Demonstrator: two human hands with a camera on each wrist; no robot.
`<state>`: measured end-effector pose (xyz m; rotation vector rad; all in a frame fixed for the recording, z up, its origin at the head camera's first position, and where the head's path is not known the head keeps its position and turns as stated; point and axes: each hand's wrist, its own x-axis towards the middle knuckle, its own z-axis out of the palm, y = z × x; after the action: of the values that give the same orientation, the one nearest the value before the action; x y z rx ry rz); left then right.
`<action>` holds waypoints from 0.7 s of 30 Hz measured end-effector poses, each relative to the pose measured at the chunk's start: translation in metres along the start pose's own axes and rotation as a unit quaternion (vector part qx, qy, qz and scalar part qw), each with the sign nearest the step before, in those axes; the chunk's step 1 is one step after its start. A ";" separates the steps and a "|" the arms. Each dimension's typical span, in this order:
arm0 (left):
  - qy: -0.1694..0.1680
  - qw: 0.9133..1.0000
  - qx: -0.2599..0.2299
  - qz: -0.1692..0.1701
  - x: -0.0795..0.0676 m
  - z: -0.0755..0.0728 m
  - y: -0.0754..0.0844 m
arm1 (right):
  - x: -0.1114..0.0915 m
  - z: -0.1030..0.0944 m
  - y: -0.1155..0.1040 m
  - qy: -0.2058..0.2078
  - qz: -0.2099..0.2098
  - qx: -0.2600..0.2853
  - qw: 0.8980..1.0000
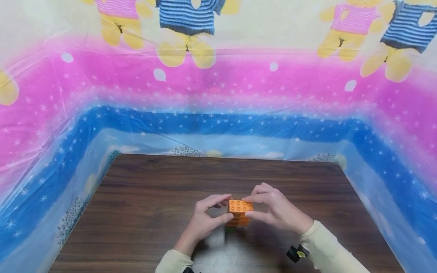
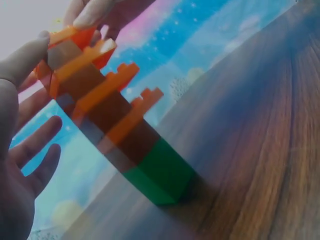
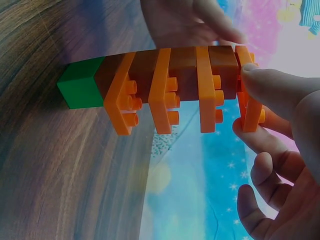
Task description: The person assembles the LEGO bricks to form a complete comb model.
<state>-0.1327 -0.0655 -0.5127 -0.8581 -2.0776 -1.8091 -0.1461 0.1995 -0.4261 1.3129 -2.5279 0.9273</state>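
A tower of toy building bricks stands upright on the table, with a green brick (image 3: 80, 84) at its foot. Brown bricks (image 3: 182, 77) alternate above it with thin orange plates (image 3: 162, 92) that jut out to one side. The topmost orange plate (image 1: 239, 205) shows its studs in the head view. My right hand (image 1: 278, 208) pinches the right end of this plate between thumb and fingers. At the tower's upper left, my left hand (image 1: 208, 216) grips with thumb and index finger, its other fingers apart from the bricks in the left wrist view.
The dark wood-grain table (image 1: 146, 197) extends all round the tower. A printed pink and blue cloth (image 1: 218, 91) hangs behind the table and along its sides. A small black device (image 1: 297, 253) is at the right wrist.
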 end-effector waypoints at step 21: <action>0.033 0.996 0.025 0.078 0.005 0.004 0.004 | 0.000 0.001 0.000 -0.001 0.016 0.012 1.000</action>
<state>-0.1337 -0.0599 -0.5070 -0.9069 -1.9485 -1.6751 -0.1456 0.1989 -0.4269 1.2854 -2.5537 0.9669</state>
